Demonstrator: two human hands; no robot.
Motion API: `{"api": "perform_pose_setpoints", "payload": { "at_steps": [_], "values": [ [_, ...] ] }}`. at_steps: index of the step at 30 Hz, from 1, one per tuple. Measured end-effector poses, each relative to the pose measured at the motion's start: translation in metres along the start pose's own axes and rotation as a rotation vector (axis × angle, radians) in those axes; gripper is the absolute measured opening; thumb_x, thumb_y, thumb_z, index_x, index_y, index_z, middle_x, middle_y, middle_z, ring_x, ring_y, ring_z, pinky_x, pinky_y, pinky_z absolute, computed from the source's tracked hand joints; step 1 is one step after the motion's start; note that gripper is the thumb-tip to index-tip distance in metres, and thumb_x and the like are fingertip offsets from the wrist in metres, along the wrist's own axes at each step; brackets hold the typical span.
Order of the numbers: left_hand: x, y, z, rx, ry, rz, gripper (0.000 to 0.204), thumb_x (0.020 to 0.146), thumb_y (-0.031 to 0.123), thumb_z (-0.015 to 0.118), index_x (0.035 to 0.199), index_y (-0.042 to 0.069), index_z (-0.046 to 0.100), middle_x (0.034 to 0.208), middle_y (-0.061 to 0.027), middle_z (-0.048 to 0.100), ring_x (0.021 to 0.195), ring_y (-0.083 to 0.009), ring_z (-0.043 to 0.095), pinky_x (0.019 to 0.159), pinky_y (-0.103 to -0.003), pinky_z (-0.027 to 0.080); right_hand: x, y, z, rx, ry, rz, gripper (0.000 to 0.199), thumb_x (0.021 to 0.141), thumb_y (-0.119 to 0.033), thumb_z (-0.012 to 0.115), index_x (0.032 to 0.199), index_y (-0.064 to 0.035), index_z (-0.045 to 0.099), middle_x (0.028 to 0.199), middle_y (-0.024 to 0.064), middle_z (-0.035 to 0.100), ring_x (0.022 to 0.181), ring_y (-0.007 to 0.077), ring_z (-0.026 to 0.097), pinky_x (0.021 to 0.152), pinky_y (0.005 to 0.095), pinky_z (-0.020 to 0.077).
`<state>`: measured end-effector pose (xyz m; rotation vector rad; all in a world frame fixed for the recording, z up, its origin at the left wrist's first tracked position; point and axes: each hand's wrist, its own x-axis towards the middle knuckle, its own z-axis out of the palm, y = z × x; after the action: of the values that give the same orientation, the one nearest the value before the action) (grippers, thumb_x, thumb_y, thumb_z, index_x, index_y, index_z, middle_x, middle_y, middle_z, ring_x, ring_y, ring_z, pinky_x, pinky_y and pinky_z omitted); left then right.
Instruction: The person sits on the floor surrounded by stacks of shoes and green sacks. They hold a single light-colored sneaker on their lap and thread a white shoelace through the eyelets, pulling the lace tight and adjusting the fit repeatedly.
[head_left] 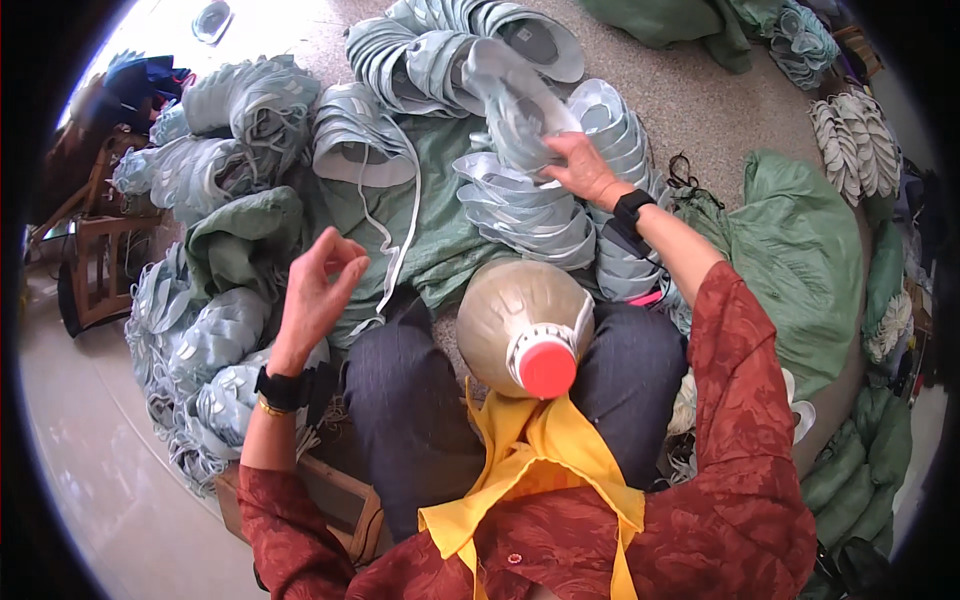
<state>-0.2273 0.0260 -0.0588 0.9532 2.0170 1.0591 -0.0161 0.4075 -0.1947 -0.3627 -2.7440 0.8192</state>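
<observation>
Head view showed 1 pale blue-grey shoe upper (pixel 515 110) gripped by the right hand (pixel 580 168) above a stack of uppers (pixel 525 205). The left hand (pixel 318 290) hung empty, fingers pinched loosely. Picking up seemed underway; drawing it toward the lap-held mould (pixel 520 320) probably required care.

A plastic bottle (pixel 525 325) is seen at frame centre, lying between the knees: rounded tan body, white neck collar, red cap facing the camera. Small white tags are seen on the pale blue pieces, lower left. No signs or screens.
</observation>
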Motion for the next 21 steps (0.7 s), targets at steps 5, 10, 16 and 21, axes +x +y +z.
{"api": "perform_pose_setpoints", "payload": {
  "at_steps": [5,10,16,21],
  "values": [
    [0.022,-0.048,0.026,-0.005,-0.074,-0.037,0.014,0.092,0.001,0.069,0.092,-0.003,0.056,0.091,-0.0102,0.071,0.086,-0.0155,0.069,0.085,-0.034,0.058,-0.009,0.026,0.037,-0.028,-0.448,0.080,0.054,0.074,-0.013,0.073,0.127,-0.0047,0.069,0.115,0.0211,0.070,0.115,0.0399,0.063,0.104,0.0450,0.0489],
    [0.047,-0.075,0.027,0.102,-0.054,-0.027,0.013,0.092,0.004,0.070,0.094,-0.004,0.060,0.084,-0.0113,0.071,0.078,-0.0179,0.069,0.079,-0.034,0.058,0.025,0.017,0.033,-0.149,-0.796,0.088,0.060,0.076,-0.013,0.069,0.134,-0.0041,0.063,0.129,0.0187,0.064,0.129,0.0355,0.056,0.108,0.0430,0.0463],
    [0.089,-0.108,0.033,0.141,-0.044,-0.161,0.023,0.090,0.018,0.073,0.090,-0.003,0.063,0.080,-0.0113,0.070,0.073,-0.0172,0.067,0.071,-0.035,0.054,0.016,0.052,0.049,-0.084,-0.835,0.184,0.059,0.076,-0.018,0.066,0.133,-0.0031,0.061,0.131,0.0190,0.062,0.131,0.0333,0.053,0.111,0.0418,0.0434],
    [0.144,-0.165,0.039,-0.163,0.153,-0.315,0.037,0.089,0.036,0.079,0.085,0.002,0.065,0.081,-0.0047,0.068,0.074,-0.0113,0.061,0.069,-0.029,0.051,0.014,0.060,0.059,0.060,-0.723,0.211,0.063,0.070,-0.018,0.064,0.129,0.0023,0.062,0.122,0.0269,0.067,0.119,0.0423,0.060,0.103,0.0447,0.0483]
  ]
}}
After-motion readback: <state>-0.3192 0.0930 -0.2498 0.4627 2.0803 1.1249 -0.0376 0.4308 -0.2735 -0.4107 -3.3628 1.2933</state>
